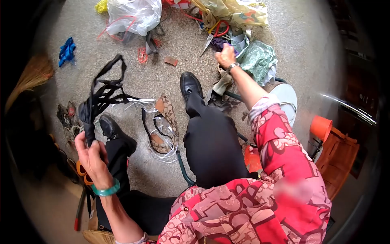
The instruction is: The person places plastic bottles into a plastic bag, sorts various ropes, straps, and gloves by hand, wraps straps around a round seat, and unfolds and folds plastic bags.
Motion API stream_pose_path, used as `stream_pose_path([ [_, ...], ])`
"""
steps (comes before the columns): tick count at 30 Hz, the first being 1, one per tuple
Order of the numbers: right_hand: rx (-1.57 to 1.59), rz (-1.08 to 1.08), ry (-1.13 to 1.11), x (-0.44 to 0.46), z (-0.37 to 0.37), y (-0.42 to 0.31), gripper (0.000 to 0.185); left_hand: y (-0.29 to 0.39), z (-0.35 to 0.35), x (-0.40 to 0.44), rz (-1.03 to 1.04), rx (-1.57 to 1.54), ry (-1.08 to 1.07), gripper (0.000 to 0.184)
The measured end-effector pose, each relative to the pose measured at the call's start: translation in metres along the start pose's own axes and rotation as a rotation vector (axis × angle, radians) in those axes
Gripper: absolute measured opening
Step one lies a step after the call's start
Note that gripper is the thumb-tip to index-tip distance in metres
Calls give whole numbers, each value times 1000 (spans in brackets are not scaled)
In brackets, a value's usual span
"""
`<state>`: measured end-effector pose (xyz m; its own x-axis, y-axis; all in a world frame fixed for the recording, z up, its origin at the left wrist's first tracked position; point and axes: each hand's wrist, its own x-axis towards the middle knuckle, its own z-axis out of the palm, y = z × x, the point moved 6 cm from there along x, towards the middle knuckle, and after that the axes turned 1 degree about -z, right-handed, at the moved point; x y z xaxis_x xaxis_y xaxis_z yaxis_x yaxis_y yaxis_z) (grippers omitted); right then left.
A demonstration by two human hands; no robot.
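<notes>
My left hand [92,156] is closed around the lower end of a bundle of black cloth strips [99,97]. The strips rise in loops above my fingers, over the floor and my shoe. At the upper right, my right hand [226,56] has its fingers curled on a dark purple cloth [219,43], partly hidden by the hand. Just left of that cloth lie scissors [219,30] with red and yellow handles, blades pointing down-left. A crumpled pale green plastic bag [258,59] sits to the right of my right hand.
A white plastic bag [136,16] and a yellowish bag [239,12] lie at the top. Blue cloth [67,51] is at left. Brown patterned scraps [167,118] with clear strips lie between my feet. An orange-red bucket [321,128] stands at right, a straw broom [32,79] at left.
</notes>
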<state>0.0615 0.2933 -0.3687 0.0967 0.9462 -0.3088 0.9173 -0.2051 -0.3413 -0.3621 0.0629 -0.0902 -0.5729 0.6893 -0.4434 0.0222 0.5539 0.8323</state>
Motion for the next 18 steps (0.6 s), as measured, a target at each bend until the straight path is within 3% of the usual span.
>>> stream_pose_path([
  [4,-46,184,-32,12,-8,23,52,-7,1,7,9,35,-18,17],
  [5,-59,208,-22,14,-4,28,66,-6,0,9,27,82,-5,15],
  [6,-61,212,-29,13,3,33,66,-3,-1,9,46,129,4,13],
  [8,-83,262,-180,12,22,46,59,2,1,10,48,135,14,10],
  [11,-95,123,-309,-6,22,29,34,6,-4,12,152,213,64,10],
  [13,-103,0,-438,-11,27,26,28,8,-6,11,268,154,70,12],
  [14,134,-100,-318,-8,29,32,19,10,-6,8,293,109,84,12],
  [16,461,112,-410,-14,3,24,15,17,-3,4,352,71,156,14],
  [18,542,114,-392,-14,-21,21,14,14,-4,2,253,45,107,13],
])
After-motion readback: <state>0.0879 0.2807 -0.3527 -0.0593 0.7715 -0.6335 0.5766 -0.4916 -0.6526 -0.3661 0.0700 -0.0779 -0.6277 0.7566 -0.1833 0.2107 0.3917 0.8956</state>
